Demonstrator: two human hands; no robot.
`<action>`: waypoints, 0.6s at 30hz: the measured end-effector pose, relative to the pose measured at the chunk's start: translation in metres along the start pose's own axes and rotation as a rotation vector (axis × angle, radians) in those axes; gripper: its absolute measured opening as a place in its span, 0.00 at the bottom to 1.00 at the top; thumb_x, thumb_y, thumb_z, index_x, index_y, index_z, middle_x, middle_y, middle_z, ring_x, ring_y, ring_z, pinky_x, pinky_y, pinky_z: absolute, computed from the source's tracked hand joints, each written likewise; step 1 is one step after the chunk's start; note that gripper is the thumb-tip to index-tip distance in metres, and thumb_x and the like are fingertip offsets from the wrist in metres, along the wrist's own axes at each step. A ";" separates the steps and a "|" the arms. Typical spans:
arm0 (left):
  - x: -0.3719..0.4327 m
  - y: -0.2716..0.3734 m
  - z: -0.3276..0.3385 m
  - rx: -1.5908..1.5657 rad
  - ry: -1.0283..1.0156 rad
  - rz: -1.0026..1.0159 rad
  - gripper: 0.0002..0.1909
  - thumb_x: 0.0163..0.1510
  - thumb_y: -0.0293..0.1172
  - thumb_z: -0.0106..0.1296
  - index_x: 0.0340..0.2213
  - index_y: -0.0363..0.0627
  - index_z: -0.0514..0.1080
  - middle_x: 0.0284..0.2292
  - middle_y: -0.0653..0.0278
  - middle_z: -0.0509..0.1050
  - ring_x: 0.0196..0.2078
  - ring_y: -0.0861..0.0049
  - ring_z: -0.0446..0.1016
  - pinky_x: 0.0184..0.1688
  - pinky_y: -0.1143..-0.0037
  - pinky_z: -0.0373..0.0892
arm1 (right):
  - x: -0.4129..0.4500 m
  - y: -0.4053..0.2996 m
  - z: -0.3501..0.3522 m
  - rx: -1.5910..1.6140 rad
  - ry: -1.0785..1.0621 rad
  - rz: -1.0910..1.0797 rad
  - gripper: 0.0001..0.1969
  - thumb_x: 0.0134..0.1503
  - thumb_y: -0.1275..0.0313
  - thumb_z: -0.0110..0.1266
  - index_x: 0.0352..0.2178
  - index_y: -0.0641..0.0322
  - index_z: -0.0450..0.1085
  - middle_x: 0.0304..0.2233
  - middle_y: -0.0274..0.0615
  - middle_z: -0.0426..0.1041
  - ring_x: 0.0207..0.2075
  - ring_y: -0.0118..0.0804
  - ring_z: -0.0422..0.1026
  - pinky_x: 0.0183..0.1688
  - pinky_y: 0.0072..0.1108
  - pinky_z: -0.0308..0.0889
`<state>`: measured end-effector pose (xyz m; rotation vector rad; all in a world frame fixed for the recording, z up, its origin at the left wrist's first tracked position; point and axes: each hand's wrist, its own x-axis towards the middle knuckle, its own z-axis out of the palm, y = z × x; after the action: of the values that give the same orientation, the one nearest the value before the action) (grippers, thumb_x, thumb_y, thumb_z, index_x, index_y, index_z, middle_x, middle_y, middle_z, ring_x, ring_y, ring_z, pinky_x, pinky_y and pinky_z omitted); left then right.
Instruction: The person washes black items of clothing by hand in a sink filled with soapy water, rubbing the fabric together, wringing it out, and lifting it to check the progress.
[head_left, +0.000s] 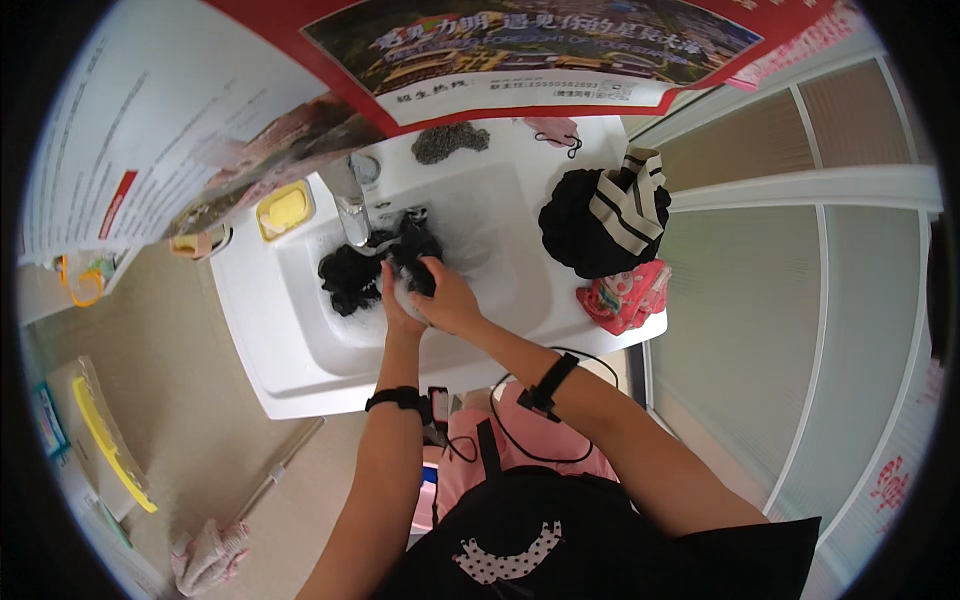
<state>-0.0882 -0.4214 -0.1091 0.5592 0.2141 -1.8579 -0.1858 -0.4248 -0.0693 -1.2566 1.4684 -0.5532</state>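
Note:
Inside the white washbasin (517, 277), a wet black cloth (349, 274) with suds on it lies under the chrome faucet (354, 214). My left hand (401, 304) supports a bunched, foamy part of this cloth from the left and below. From the right, my right hand (448, 296) grips the same part, thumb and fingers around it. The two hands are close together over the front half of the bowl. Soapy water covers part of the basin's bottom. Some fingertips are hidden by the cloth and foam.
A yellow soap bar (286, 208) rests in a dish left of the faucet. Behind the bowl lies a grey mesh scrubber (450, 142). Black clothing with a striped band (604, 221) and a pink patterned cloth (626, 296) lie on the right rim. Posters hang over the back edge.

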 end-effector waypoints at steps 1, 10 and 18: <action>0.006 -0.006 0.004 0.207 0.247 0.140 0.24 0.42 0.49 0.33 0.35 0.44 0.58 0.34 0.61 0.62 0.36 0.69 0.60 0.40 0.72 0.55 | -0.008 -0.012 -0.005 -0.065 0.012 -0.053 0.21 0.35 0.64 0.47 0.35 0.57 0.55 0.27 0.49 0.61 0.31 0.43 0.61 0.31 0.26 0.57; -0.010 -0.023 0.033 0.224 0.474 -0.012 0.18 0.43 0.41 0.34 0.34 0.44 0.59 0.33 0.63 0.63 0.35 0.73 0.62 0.37 0.74 0.59 | 0.030 0.001 -0.025 -0.290 0.026 0.076 0.17 0.39 0.58 0.40 0.22 0.61 0.64 0.22 0.49 0.64 0.26 0.45 0.63 0.27 0.27 0.58; -0.038 0.018 0.025 1.547 0.801 0.084 0.39 0.22 0.39 0.56 0.37 0.34 0.53 0.33 0.55 0.60 0.35 0.69 0.61 0.36 0.76 0.59 | 0.073 0.048 -0.039 -0.568 0.125 -0.143 0.15 0.43 0.62 0.38 0.28 0.62 0.61 0.30 0.45 0.62 0.31 0.44 0.59 0.30 0.28 0.55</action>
<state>-0.0685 -0.4067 -0.0668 2.2791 -0.8080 -1.3017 -0.2305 -0.4854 -0.1284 -1.8043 1.7164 -0.3159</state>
